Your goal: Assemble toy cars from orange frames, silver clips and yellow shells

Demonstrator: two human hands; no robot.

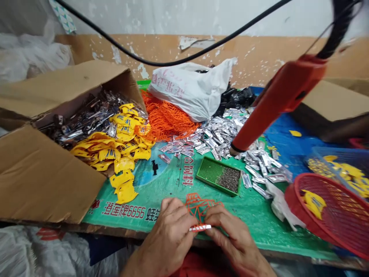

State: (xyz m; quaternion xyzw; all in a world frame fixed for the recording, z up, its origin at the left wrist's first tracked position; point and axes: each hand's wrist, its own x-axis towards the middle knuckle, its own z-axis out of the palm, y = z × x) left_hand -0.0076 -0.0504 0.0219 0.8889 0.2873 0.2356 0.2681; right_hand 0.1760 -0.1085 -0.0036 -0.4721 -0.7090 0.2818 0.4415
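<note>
Nearer the person than the green tray [211, 166], at the front edge of the surface [170, 196], the left hand [171, 231] and right hand [235, 234] pinch an orange lattice piece [198, 206] between them, with a silver-white strip [201, 227] at their fingertips. Small metal parts [230, 179] fill the right portion of the tray. Behind it spread silver pieces [219, 134], above which slants a red tool [268, 111]; farther back, to its left, orange netting [170, 119] lies against a white bag [191, 88]. Well left of the tray, yellow pieces [125, 190] spill from a cardboard box [43, 173], and to its right stands a red basket [340, 207] holding a yellow piece
</note>
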